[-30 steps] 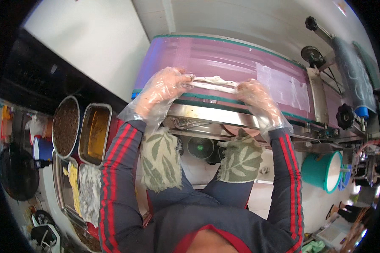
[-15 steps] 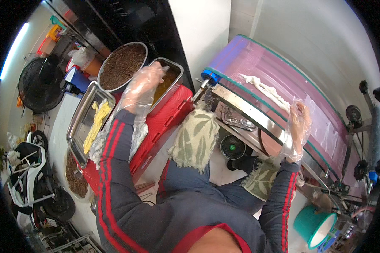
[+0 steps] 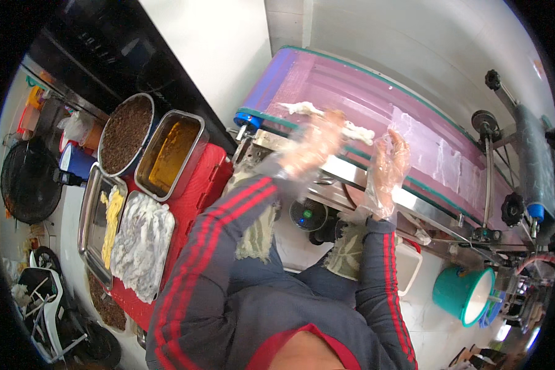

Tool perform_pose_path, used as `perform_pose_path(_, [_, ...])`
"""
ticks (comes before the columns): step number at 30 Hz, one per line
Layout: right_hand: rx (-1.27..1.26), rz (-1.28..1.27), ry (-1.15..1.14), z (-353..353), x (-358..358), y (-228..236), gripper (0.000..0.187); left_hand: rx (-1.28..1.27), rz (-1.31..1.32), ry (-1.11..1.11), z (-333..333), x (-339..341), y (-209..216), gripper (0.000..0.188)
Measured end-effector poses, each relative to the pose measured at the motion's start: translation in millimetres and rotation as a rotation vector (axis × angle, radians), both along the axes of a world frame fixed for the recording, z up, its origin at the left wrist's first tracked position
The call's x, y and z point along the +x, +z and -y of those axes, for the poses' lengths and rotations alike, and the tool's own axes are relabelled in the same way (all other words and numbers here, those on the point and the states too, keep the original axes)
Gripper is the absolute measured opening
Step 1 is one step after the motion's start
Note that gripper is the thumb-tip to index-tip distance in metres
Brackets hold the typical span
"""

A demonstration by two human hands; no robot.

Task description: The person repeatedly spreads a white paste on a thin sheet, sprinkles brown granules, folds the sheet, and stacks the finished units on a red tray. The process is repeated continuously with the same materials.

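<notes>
A pink conveyor belt (image 3: 351,80) with green edges carries a long, uneven strip of soft white dough (image 3: 359,133). My left hand (image 3: 314,147), in a clear plastic glove, reaches across the belt's near edge over the middle of the strip. Motion smears its fingers, so any grip cannot be made out. Just past the strip's right end is my right hand (image 3: 390,168), also gloved, its fingers raised, slightly bent and holding nothing visible. To the left, a deep metal pan (image 3: 177,151) contains amber liquid.
A round basin (image 3: 126,132) of brown crumbly filling stands beside the pan. Nearer are a tray of white paste (image 3: 142,246) and a steel tray (image 3: 95,228) with a yellow strip, by a red crate (image 3: 206,179). A roller (image 3: 530,154) with black knobs is at right; a green bucket (image 3: 462,296) below.
My left hand has left the pan of amber liquid and crossed right to the white strip. My right hand stays near the strip's right end. The whole view has turned rightward.
</notes>
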State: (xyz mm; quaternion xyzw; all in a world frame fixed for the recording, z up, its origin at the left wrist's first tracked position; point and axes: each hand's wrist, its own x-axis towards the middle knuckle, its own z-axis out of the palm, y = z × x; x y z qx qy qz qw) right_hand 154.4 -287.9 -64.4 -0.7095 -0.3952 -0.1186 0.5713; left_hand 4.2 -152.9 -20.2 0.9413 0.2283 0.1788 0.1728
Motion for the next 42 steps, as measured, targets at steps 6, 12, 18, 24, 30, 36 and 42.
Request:
perform_pose_path(6, [0.009,-0.081,-0.060,-5,-3,14,0.034,-0.021,0.222,-0.449,22,43,-1,0.043])
perform_pose_path(12, [-0.058,-0.050,-0.060,-2,-8,18,0.037,0.171,-0.315,-0.093,-78,2,7,0.047])
perform_pose_path(18, [-0.137,0.052,-0.093,-4,-9,17,0.037,0.319,0.288,-0.451,-67,-55,24,0.017])
perform_pose_path(24, [-0.222,0.077,-0.063,0,-10,24,0.035,-0.966,0.622,-0.273,-17,-155,75,0.048])
perform_pose_path(30, [-0.235,0.066,-0.019,0,-14,28,0.034,-0.094,0.914,0.021,93,-343,144,0.041])
perform_pose_path(36, [-0.190,0.061,0.038,0,-7,19,0.039,-0.021,0.905,1.195,220,-472,193,0.038])
perform_pose_path(42, [-0.132,0.151,0.023,-4,7,7,0.035,-0.167,0.955,1.523,302,-614,151,0.033])
